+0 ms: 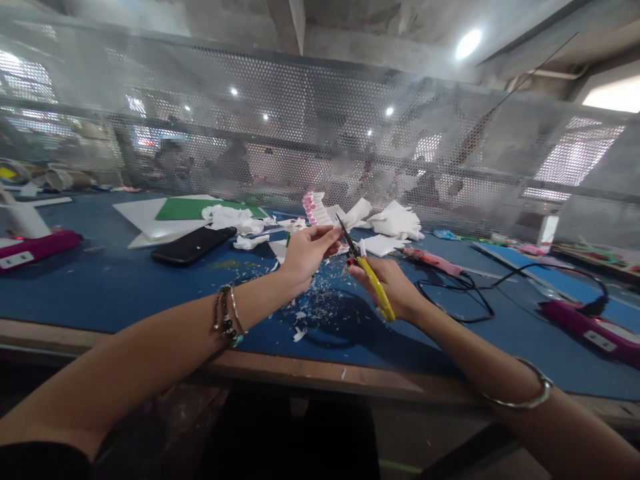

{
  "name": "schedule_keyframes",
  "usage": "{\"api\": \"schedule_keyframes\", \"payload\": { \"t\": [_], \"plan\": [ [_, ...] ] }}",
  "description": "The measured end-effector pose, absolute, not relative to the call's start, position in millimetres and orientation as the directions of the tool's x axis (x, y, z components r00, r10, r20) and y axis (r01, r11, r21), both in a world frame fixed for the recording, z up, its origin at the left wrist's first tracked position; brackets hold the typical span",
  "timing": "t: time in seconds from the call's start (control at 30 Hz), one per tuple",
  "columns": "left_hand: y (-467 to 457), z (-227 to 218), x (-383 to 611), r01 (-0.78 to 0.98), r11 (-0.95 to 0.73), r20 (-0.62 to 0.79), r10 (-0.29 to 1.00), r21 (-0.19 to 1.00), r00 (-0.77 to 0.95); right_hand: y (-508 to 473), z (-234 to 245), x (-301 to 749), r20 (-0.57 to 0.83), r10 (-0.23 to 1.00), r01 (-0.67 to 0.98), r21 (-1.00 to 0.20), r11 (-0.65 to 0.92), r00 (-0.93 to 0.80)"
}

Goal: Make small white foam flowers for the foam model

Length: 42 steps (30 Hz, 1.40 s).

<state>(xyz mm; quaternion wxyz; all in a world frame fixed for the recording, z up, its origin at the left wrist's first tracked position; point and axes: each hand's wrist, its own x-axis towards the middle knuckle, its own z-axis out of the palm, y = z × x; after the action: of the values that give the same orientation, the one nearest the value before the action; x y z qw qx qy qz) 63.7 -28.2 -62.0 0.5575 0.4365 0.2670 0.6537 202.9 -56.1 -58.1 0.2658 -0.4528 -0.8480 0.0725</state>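
The pink-edged white piece [315,209] stands at your left fingertips, above the middle of the table [150,293] and toward its far edge. Your left hand [310,257] appears to pinch it between thumb and fingers, though the exact grip is partly hidden. Your right hand [393,287] has its fingers closed around the yellow handles of the scissors [377,290], with the blades slanting up and away beside your left fingertips. You can't tell from here how far the blades are parted.

With the points this near your skin, it seems wise to pinch well back from the cut, take short snips, and turn the piece with your left hand rather than twisting your right wrist. A thin, soft-looking piece like this may buckle, so hold it taut.

Small scraps [325,300] lie scattered below your hands, toward the near edge. Just beyond the scissors sits a pile of white pieces [395,220]. To your left lie crumpled white paper [227,217], a green sheet [200,209] and a black phone [193,247]. Toward the right edge, mind the looping black cord [475,287], near your forearm.
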Motion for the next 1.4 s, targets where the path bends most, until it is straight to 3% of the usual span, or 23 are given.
{"api": "schedule_keyframes", "payload": {
  "t": [0.43,0.73,0.9,1.4],
  "plan": [
    [-24.9,-63.7,62.7,-0.483,-0.246,0.285,0.959,0.840,0.007,-57.7,-55.6,202.3,0.341,0.872,0.785,-0.399,0.474,-0.353],
    [-30.1,-60.7,64.3,-0.463,-0.253,0.291,0.957,0.850,0.012,-53.6,-59.8,205.7,0.319,0.834,0.699,-0.456,0.551,-0.450],
    [-32.1,-61.1,66.3,-0.459,-0.227,0.272,0.962,0.859,0.033,-53.9,-59.7,205.3,0.342,0.864,0.726,-0.474,0.498,-0.370],
    [-26.9,-66.1,67.4,-0.434,-0.147,0.193,0.979,0.889,0.064,-51.3,-64.0,205.5,0.355,0.890,0.815,-0.398,0.421,-0.286]
  ]
}}
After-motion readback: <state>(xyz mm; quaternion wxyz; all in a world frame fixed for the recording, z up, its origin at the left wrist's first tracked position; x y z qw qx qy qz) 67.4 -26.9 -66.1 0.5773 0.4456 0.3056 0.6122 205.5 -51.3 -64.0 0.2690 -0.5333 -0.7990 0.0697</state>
